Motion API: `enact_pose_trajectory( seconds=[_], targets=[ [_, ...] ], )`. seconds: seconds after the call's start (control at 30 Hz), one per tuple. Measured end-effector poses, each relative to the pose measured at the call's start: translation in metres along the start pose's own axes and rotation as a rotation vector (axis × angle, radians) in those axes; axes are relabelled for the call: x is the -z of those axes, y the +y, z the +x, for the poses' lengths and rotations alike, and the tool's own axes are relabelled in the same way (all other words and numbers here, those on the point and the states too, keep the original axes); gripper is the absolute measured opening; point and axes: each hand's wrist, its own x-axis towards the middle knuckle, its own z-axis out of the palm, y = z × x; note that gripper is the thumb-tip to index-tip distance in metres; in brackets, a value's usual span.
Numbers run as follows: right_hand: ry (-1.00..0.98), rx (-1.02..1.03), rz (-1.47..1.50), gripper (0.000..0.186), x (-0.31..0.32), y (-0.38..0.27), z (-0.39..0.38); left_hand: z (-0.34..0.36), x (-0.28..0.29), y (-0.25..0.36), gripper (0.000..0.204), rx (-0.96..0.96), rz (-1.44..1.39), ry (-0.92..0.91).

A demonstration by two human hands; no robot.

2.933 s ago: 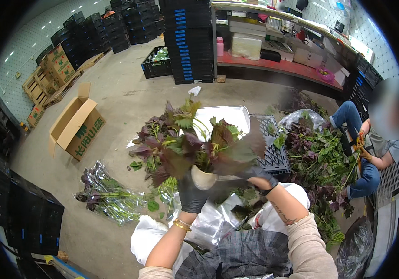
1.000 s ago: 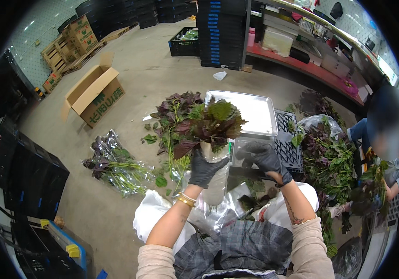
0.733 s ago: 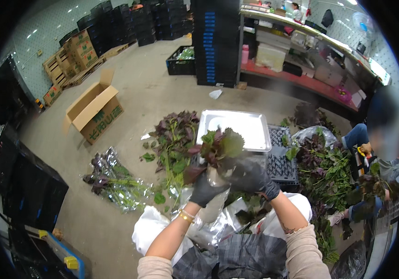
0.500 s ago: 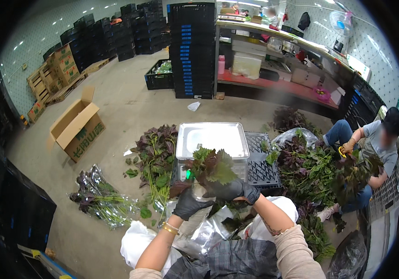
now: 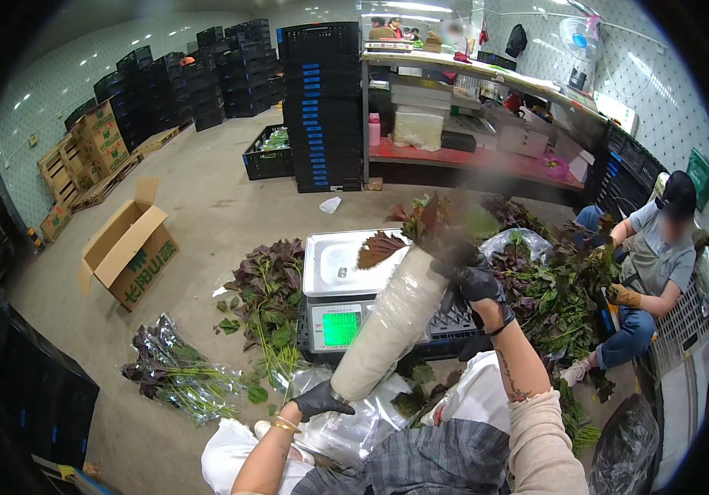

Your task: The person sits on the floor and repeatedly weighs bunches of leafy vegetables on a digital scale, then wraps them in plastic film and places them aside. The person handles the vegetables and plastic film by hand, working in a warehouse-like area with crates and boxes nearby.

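In black gloves, my two hands hold a whitish tube [image 5: 392, 318] with clear plastic film around it, tilted across the front of the scale. My left hand [image 5: 321, 399] is closed on its lower end. At its upper end my right hand [image 5: 474, 285] is closed round a bunch of purple-and-green leaves [image 5: 429, 221] that looks like perilla; these fingers are partly blurred. The bunch's stems are hidden. Behind the tube stands a digital scale [image 5: 330, 264] with a steel tray and a lit green display. Clear plastic bags [image 5: 363, 425] lie by my legs.
Loose leafy stems [image 5: 268, 285] and a bagged bunch [image 5: 181, 367] lie on the floor at left, near an open carton [image 5: 132, 247]. At right a co-worker [image 5: 660, 256] sits beside a leafy heap [image 5: 544, 280]. Stacked black crates [image 5: 321, 107] and a shelf bench [image 5: 478, 157] stand behind.
The leafy bunch has moved up and right with my right hand. My left hand has gone lower, and the tube now shows lengthwise between my hands. The scale's display has come into sight.
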Motion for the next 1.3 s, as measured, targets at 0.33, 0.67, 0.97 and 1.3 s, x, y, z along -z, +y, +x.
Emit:
enact_pose_trajectory(
  seconds=[0.33, 0.67, 0.97, 1.3],
  targets=[
    [0.153, -0.149, -0.305, 0.035, 0.042, -0.01, 0.061, 0.012, 0.011, -0.045, 0.041, -0.22, 0.019, 0.418],
    [0.452, 0.164, -0.555, 0.031, 0.109, -0.17, 0.029, -0.005, 0.034, -0.09, 0.039, -0.061, -0.197, 0.42],
    [-0.114, 1.256, -1.031, 0.025, -0.048, -0.095, 0.041, -0.008, 0.052, -0.008, 0.084, -0.375, 0.022, 0.461],
    [0.238, 1.307, -1.004, 0.024, 0.002, -0.231, 0.002, 0.045, 0.105, -0.09, 0.038, -0.591, -0.62, 0.784]
  ],
)
